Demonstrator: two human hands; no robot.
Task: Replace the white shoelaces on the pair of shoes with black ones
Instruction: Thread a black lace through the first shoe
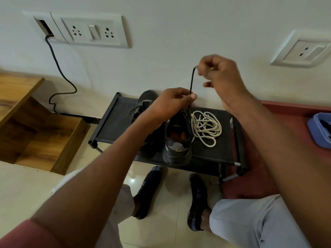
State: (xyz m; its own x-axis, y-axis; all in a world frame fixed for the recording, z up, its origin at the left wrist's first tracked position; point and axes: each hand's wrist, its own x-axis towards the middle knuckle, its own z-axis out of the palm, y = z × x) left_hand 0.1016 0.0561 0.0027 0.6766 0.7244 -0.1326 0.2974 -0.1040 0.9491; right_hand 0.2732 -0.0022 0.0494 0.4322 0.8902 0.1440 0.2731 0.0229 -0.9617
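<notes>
Pale lettering on the two dark socks in the lower middle of the frame, too small and skewed for a sure reading: on the left sock (149,191) a short vertical word, unreadable; on the right sock (198,196) something like "sport", uncertain. A small pale mark on the heel of the shoe (177,140) in the centre, shape only, not legible as a brand. No other text, number or sign legible anywhere, neither on the socket plate (93,31) at upper left nor on the one (302,51) at upper right
</notes>
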